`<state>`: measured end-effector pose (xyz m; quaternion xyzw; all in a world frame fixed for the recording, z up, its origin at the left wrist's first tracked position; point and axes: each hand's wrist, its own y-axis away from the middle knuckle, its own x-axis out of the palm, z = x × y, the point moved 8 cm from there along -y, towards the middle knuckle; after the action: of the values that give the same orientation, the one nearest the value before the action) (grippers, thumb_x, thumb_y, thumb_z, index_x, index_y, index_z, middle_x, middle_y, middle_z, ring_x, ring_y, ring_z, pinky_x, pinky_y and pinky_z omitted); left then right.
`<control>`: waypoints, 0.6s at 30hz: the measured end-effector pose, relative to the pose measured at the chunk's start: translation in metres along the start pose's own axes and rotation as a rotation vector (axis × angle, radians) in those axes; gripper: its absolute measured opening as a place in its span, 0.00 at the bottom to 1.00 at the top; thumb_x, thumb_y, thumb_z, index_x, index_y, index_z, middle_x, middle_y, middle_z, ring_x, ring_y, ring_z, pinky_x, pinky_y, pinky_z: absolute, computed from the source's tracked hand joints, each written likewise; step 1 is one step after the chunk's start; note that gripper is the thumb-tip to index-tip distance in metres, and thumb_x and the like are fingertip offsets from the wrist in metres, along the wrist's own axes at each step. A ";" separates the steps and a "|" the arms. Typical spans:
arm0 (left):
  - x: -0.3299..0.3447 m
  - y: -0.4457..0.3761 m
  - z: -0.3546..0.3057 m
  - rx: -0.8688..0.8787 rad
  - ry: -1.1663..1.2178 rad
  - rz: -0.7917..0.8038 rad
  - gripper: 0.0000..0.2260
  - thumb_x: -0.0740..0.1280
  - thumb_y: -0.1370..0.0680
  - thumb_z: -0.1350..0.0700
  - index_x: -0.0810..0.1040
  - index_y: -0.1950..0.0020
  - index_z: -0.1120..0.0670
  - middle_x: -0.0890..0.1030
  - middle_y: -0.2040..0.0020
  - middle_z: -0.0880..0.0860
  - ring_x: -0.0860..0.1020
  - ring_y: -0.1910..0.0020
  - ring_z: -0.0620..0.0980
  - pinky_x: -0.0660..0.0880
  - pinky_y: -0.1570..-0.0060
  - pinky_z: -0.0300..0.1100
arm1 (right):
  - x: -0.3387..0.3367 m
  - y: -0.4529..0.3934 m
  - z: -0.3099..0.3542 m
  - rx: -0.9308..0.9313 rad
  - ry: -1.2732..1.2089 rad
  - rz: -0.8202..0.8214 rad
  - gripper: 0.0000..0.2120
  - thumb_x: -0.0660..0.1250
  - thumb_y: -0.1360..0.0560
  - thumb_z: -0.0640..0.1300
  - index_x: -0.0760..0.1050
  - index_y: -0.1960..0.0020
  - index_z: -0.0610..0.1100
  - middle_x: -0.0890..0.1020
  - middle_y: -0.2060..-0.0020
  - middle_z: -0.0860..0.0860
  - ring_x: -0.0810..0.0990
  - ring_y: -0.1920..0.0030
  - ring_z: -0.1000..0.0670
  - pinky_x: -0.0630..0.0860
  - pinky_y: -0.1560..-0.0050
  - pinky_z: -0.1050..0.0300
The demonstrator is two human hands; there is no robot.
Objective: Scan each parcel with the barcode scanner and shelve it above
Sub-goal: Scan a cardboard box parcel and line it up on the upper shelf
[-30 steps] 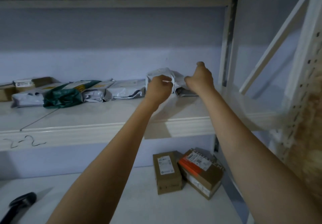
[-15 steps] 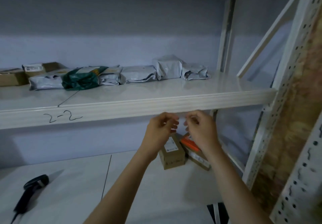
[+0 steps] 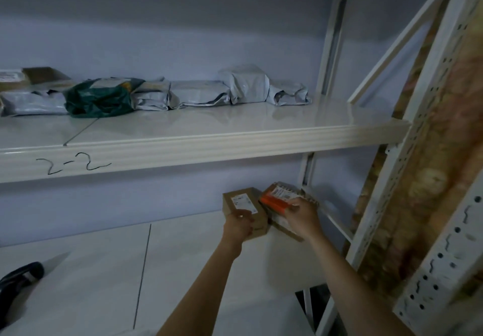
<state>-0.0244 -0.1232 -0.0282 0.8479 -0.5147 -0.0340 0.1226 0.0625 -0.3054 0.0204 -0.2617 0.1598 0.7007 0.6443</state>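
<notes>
- Step in hand, as I judged it: pick-up of the next parcels from the lower shelf, before scanning.
- My left hand gripped the near end of the plain brown box, thumb on its white label, fingers curled under.
- My right hand held the near edge of the orange-taped box, fingers bent over its top. That box lay tilted, touching the brown box, at the back right corner of the lower shelf.
- The barcode scanner lay at the left edge of the lower shelf, well apart from both hands.
- Next move, by my estimate: free one hand, take up the scanner, and turn a label toward it.
- The upper shelf, marked "2-2" on its front edge, carried a row of grey mailer bags, a green bag and cartons along its back edge.
- White perforated uprights framed the right side; a pale wall stood behind. Lighting was dim.
</notes>
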 end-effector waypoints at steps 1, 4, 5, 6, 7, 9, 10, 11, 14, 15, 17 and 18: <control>0.007 -0.008 0.003 -0.006 0.000 0.009 0.07 0.63 0.23 0.61 0.80 0.49 0.55 0.82 0.49 0.59 0.80 0.55 0.56 0.79 0.52 0.47 | 0.000 -0.009 -0.006 0.017 0.023 -0.002 0.12 0.68 0.24 0.39 0.82 0.42 0.40 0.83 0.44 0.42 0.81 0.43 0.43 0.76 0.45 0.60; 0.032 -0.031 0.009 -0.025 -0.057 0.050 0.08 0.64 0.22 0.62 0.78 0.57 0.51 0.82 0.49 0.58 0.81 0.49 0.58 0.80 0.46 0.52 | -0.002 -0.039 -0.028 0.048 0.148 0.007 0.16 0.68 0.24 0.43 0.81 0.37 0.41 0.82 0.38 0.43 0.79 0.36 0.42 0.73 0.33 0.49; 0.041 -0.040 0.012 -0.037 -0.092 0.068 0.09 0.64 0.22 0.62 0.77 0.58 0.51 0.82 0.50 0.57 0.81 0.48 0.58 0.79 0.44 0.53 | -0.001 -0.050 -0.037 0.059 0.158 0.017 0.16 0.67 0.23 0.42 0.81 0.36 0.41 0.82 0.38 0.43 0.79 0.37 0.43 0.73 0.33 0.52; 0.049 -0.048 0.015 -0.059 -0.109 0.088 0.09 0.63 0.22 0.62 0.76 0.58 0.51 0.81 0.51 0.56 0.81 0.50 0.57 0.79 0.44 0.52 | 0.000 -0.060 -0.047 0.083 0.133 0.037 0.16 0.65 0.22 0.42 0.80 0.36 0.42 0.82 0.38 0.43 0.80 0.37 0.44 0.73 0.35 0.56; 0.058 -0.056 0.018 -0.088 -0.105 0.109 0.08 0.63 0.22 0.63 0.76 0.58 0.52 0.80 0.54 0.55 0.80 0.54 0.54 0.80 0.47 0.49 | 0.000 -0.070 -0.055 0.103 0.104 0.051 0.16 0.65 0.22 0.42 0.80 0.35 0.42 0.83 0.39 0.44 0.80 0.38 0.45 0.73 0.39 0.60; 0.075 -0.074 0.022 -0.148 -0.093 0.122 0.07 0.62 0.23 0.63 0.77 0.58 0.55 0.78 0.60 0.55 0.76 0.63 0.51 0.77 0.60 0.44 | 0.000 -0.091 -0.070 0.111 0.090 0.060 0.15 0.65 0.21 0.45 0.80 0.36 0.45 0.83 0.40 0.47 0.81 0.40 0.47 0.70 0.47 0.64; 0.081 -0.082 0.024 -0.172 -0.080 0.118 0.07 0.60 0.23 0.63 0.77 0.57 0.57 0.76 0.62 0.57 0.74 0.66 0.51 0.75 0.64 0.42 | 0.001 -0.102 -0.077 0.121 0.100 0.066 0.15 0.65 0.21 0.46 0.80 0.36 0.47 0.83 0.40 0.47 0.81 0.40 0.47 0.69 0.48 0.63; 0.089 -0.091 0.026 -0.190 -0.060 0.117 0.07 0.59 0.22 0.63 0.76 0.57 0.57 0.75 0.64 0.57 0.74 0.67 0.51 0.74 0.66 0.41 | 0.003 -0.114 -0.085 0.138 0.119 0.072 0.15 0.64 0.21 0.47 0.80 0.36 0.48 0.83 0.40 0.47 0.81 0.40 0.46 0.69 0.49 0.63; 0.107 -0.115 0.033 -0.230 0.022 0.130 0.13 0.58 0.20 0.63 0.73 0.64 0.55 0.75 0.74 0.51 0.73 0.76 0.47 0.72 0.74 0.37 | 0.011 -0.145 -0.101 0.176 0.175 0.096 0.20 0.63 0.20 0.46 0.73 0.29 0.46 0.81 0.37 0.45 0.80 0.38 0.44 0.73 0.43 0.58; 0.113 -0.122 0.038 -0.254 0.066 0.141 0.14 0.58 0.20 0.63 0.71 0.65 0.54 0.74 0.76 0.50 0.72 0.78 0.46 0.71 0.75 0.36 | 0.014 -0.153 -0.104 0.169 0.221 0.102 0.22 0.62 0.20 0.47 0.70 0.27 0.45 0.80 0.35 0.44 0.78 0.36 0.43 0.74 0.39 0.55; 0.120 -0.131 0.048 -0.310 0.123 0.162 0.12 0.59 0.21 0.64 0.71 0.63 0.54 0.75 0.71 0.51 0.74 0.71 0.48 0.73 0.69 0.40 | 0.025 -0.168 -0.106 0.113 0.392 0.144 0.27 0.62 0.20 0.52 0.63 0.23 0.44 0.74 0.30 0.42 0.74 0.31 0.41 0.71 0.31 0.46; 0.123 -0.135 0.054 -0.329 0.132 0.174 0.09 0.61 0.21 0.63 0.73 0.61 0.55 0.77 0.67 0.53 0.75 0.66 0.50 0.74 0.63 0.43 | 0.031 -0.175 -0.106 0.089 0.480 0.173 0.31 0.61 0.20 0.55 0.58 0.21 0.45 0.69 0.26 0.41 0.70 0.28 0.40 0.67 0.28 0.43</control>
<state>0.1404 -0.1815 -0.1044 0.7690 -0.5646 -0.0509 0.2954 0.2507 -0.3185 -0.0641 -0.3772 0.3608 0.6632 0.5363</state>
